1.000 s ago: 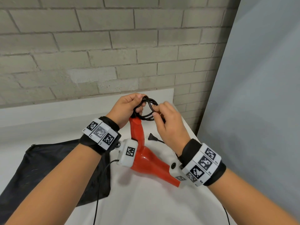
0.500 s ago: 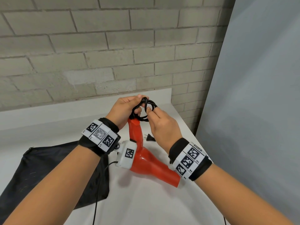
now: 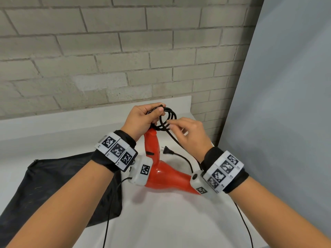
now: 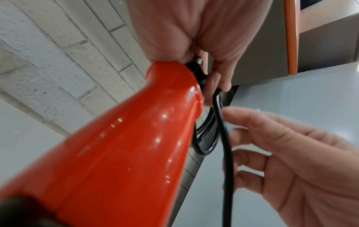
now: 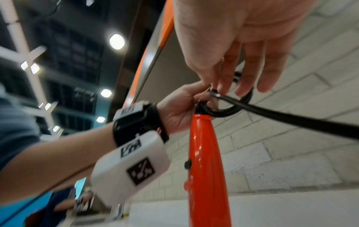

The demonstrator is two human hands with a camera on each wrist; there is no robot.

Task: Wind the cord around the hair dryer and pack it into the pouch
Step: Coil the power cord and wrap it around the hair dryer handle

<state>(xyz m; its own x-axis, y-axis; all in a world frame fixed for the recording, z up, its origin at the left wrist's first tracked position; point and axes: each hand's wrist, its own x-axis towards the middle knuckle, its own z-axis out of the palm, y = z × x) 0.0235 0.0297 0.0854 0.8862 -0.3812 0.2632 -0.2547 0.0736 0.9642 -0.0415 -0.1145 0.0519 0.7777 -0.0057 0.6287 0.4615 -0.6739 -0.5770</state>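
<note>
A red hair dryer (image 3: 161, 176) (image 4: 126, 153) (image 5: 205, 153) rests on the white table with its handle pointing up. My left hand (image 3: 141, 119) (image 4: 194, 30) (image 5: 178, 110) grips the handle's top and pinches the coiled black cord (image 3: 170, 115) (image 4: 204, 138) (image 5: 229, 110) there. My right hand (image 3: 189, 135) (image 4: 301, 161) (image 5: 242, 38) hovers just right of the coil, fingers loose and nearly straight. The free strand runs across those fingers and down under the hand. Its plug (image 3: 166, 150) lies on the table behind the dryer. The black pouch (image 3: 53, 185) lies flat to the left.
The white table (image 3: 161, 221) ends at a brick wall (image 3: 125, 59) behind and a grey panel (image 3: 286, 122) on the right. Thin black cables from the wrist cameras hang under both forearms.
My right hand has let go of its pinch on the coil and drawn back to the right with fingers loosened. The left hand still holds the coil at the handle top.
</note>
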